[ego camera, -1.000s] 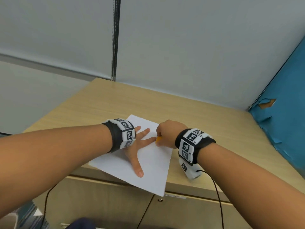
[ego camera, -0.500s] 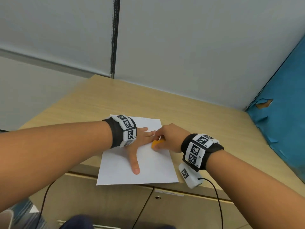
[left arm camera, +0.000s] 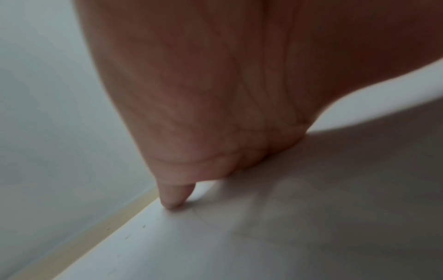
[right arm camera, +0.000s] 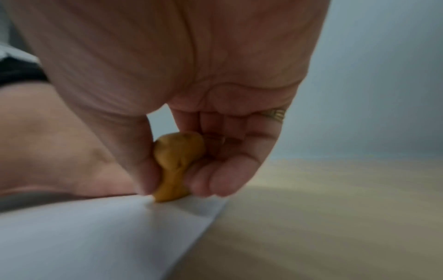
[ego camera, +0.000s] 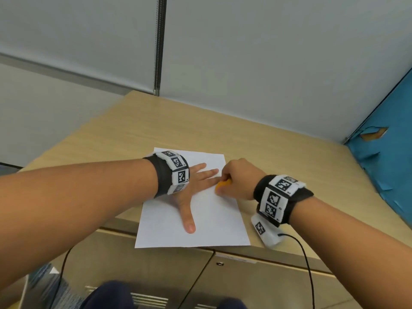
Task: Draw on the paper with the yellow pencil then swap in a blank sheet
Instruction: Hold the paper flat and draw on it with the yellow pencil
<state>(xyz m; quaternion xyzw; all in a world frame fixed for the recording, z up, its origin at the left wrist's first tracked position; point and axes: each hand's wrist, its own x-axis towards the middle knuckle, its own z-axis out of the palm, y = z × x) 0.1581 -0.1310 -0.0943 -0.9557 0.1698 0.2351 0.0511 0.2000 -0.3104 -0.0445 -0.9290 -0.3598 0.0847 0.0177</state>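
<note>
A white sheet of paper (ego camera: 209, 226) lies on the wooden cabinet top (ego camera: 278, 150), its near edge over the front edge. My left hand (ego camera: 194, 188) lies flat on the sheet with fingers spread, pressing it down; the left wrist view shows the palm (left arm camera: 239, 113) and one fingertip on the paper (left arm camera: 263, 236). My right hand (ego camera: 236, 179) grips a short yellow pencil (ego camera: 223, 183) near the sheet's right side. In the right wrist view thumb and fingers pinch the yellow pencil (right arm camera: 176, 166), its lower end on the paper (right arm camera: 95, 233) close to the edge. No drawn marks are visible.
Grey partition walls (ego camera: 267, 63) stand behind the cabinet, a torn blue panel (ego camera: 388, 141) at the right. Cabinet doors (ego camera: 156, 270) lie below the front edge. A black cable (ego camera: 305, 253) trails from my right wrist camera. Bare wood lies beyond and to the right of the sheet.
The sheet has turned from a skewed angle to nearly square with the cabinet's front edge. My left hand stayed flat on it; my right hand with the pencil shifted slightly right.
</note>
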